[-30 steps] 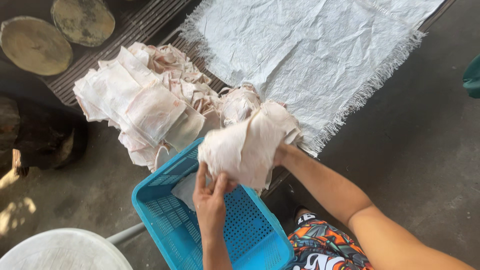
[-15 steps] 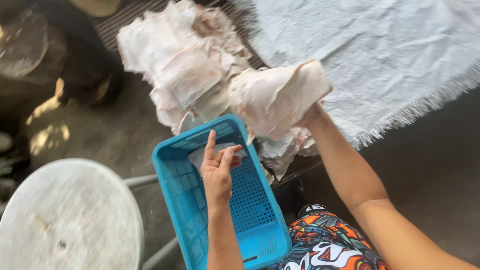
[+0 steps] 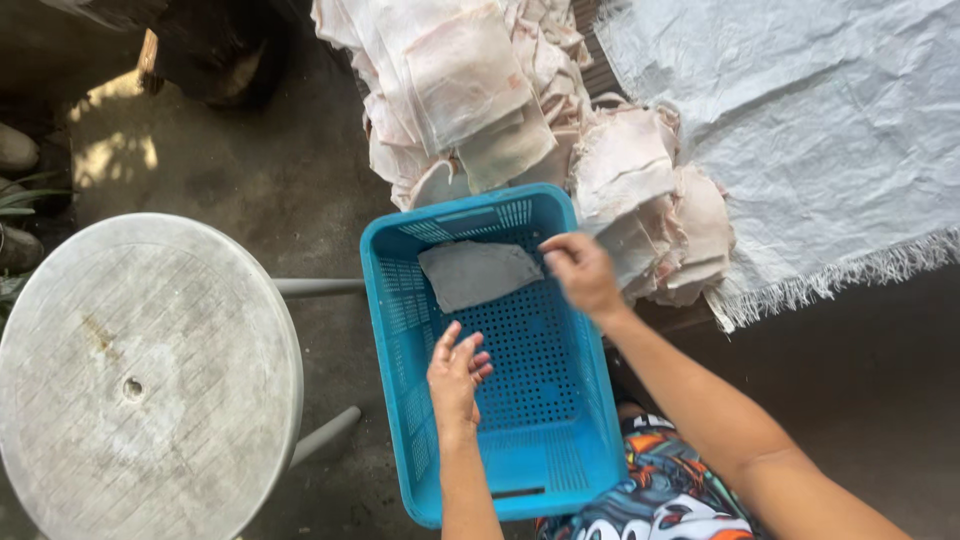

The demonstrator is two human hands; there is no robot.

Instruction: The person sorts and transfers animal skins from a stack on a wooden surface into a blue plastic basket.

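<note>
**A:** We're looking straight down, and there's a blue basket (image 3: 560, 470) sitting in front of the person's knees. What's in it?

**B:** One grey cloth (image 3: 478, 272), lying flat on the perforated floor at the far end of the basket. Nothing else is in there that I can see.

**A:** And the right hand (image 3: 582, 272)?

**B:** It's over the far right corner of the basket, just beside the edge of the grey cloth. The fingers are curled in loosely. I can't tell whether they pinch the corner of the cloth or just hover at it.

**A:** Left hand (image 3: 455, 375)?

**B:** It's over the middle of the basket, near the left wall, with the fingers spread and relaxed, holding nothing. It sits well short of the cloth.

**A:** What's beyond the basket?

**B:** A big pile of pale cloths (image 3: 480, 90), pinkish-white and folded, heaped at the basket's far rim. A second smaller stack (image 3: 650, 200) sits to the right of it, just past the right hand.

**A:** And further right?

**B:** A white woven sheet (image 3: 820, 130) spread flat, its frayed fringe toward the person. On the left, a round white plastic table (image 3: 130, 370) stands beside the basket, apart from it.
</note>
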